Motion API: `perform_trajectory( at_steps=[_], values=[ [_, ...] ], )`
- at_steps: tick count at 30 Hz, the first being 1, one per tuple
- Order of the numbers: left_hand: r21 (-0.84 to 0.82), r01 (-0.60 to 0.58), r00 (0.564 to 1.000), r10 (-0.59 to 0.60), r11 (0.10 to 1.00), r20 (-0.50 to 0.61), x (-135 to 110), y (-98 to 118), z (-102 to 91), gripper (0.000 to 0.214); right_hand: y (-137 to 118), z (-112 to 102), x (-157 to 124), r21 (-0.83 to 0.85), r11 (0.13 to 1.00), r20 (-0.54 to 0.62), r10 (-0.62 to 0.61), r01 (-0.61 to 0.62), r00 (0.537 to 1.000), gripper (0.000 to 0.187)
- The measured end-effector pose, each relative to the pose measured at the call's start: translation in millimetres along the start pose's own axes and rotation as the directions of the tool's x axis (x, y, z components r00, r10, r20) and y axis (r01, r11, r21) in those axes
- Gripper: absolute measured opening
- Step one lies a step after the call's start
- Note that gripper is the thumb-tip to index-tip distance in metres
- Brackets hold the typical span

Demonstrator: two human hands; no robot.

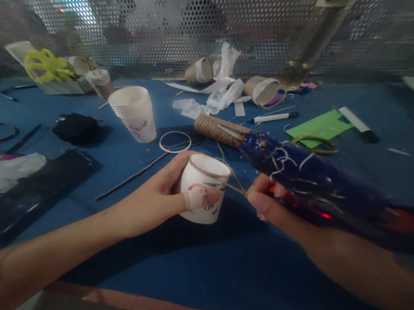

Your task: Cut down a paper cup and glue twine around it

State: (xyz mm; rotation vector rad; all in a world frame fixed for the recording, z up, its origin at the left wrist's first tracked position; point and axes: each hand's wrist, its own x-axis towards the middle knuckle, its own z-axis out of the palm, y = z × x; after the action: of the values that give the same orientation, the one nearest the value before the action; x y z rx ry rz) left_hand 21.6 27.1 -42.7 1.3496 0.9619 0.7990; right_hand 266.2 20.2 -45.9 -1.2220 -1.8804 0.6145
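My left hand (179,187) is wrapped round a white paper cup (194,215) with printed marks, keeping it upright; its thumb has a bandage. A strand of brown twine (239,187) runs around the cup just under the rim and stretches off to the right. The thumb and fingers of my right hand (272,201) pinch that strand. Directly behind this hand is a blue hot glue gun (305,175) with a small red light and dried glue strings; whether the hand touches it I cannot tell. Beyond the cup lies a twine spool (213,128), partly behind the gun's nozzle.
Stacked paper cups (133,108) stand at left behind a stick with a ring (175,142). Yellow scissors (45,66), a black pouch (2,197), crumpled white scraps (223,95), a marker (275,117) and green paper (320,125) lie around. A perforated metal panel (165,19) closes the back.
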Motion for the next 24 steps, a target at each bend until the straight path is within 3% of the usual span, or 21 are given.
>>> perform_trajectory(
  at_steps=[11,17,24],
  values=[
    [0.085,-0.027,0.999,0.030,0.996,-0.029,0.1,3.6,-1.6,0.040,-10.9,-6.3,3.5,-0.031,0.999,0.054,-0.019,0.020,0.998,0.027],
    [0.065,-0.037,0.999,0.039,0.997,-0.033,0.0,0.5,-1.4,0.039,-13.7,-4.6,-5.0,0.008,1.000,-0.015,0.007,-0.007,1.000,0.022],
    [0.116,-0.049,0.997,0.056,0.992,-0.056,-1.5,-2.2,-1.4,0.047,-13.5,-4.5,-11.9,0.032,0.999,0.016,-0.019,0.019,1.000,0.024]
  ],
)
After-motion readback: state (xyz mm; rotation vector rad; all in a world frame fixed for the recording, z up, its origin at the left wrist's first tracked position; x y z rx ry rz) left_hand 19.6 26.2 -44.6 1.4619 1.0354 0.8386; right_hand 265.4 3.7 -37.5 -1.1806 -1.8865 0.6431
